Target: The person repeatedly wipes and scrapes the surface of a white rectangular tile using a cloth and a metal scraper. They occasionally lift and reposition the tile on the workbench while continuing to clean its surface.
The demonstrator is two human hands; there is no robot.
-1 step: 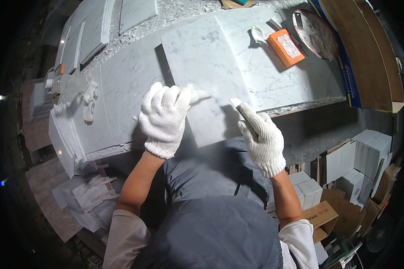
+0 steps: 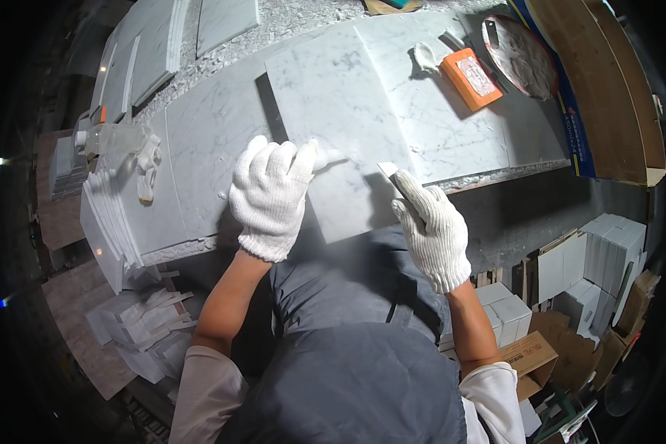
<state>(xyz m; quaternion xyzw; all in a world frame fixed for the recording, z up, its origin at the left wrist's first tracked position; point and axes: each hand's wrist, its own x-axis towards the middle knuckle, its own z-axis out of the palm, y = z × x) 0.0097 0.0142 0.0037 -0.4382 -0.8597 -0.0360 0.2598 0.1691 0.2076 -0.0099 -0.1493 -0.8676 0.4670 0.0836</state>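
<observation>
A white marble slab with grey veins [image 2: 333, 96] lies across other marble slabs, its near end jutting past the bench edge toward my lap. My left hand [image 2: 271, 189], in a white knit glove, is closed at the slab's left side. From it a whitish pointed nozzle-like tip [image 2: 331, 157] sticks out over the slab; the rest of that thing is hidden by the glove. My right hand [image 2: 436, 229], gloved too, is closed round a flat scraper [image 2: 389, 171]. The scraper's pale blade points up and left above the slab's right part, casting a shadow on it.
On the right of the bench are an orange box [image 2: 472, 79], a crumpled white cloth [image 2: 425, 57] and a round red-rimmed dish [image 2: 520, 59]. A cardboard carton [image 2: 607, 89] stands beyond. At left are a clear bottle [image 2: 111, 139], another glove [image 2: 147, 174] and stacked tiles [image 2: 105, 222].
</observation>
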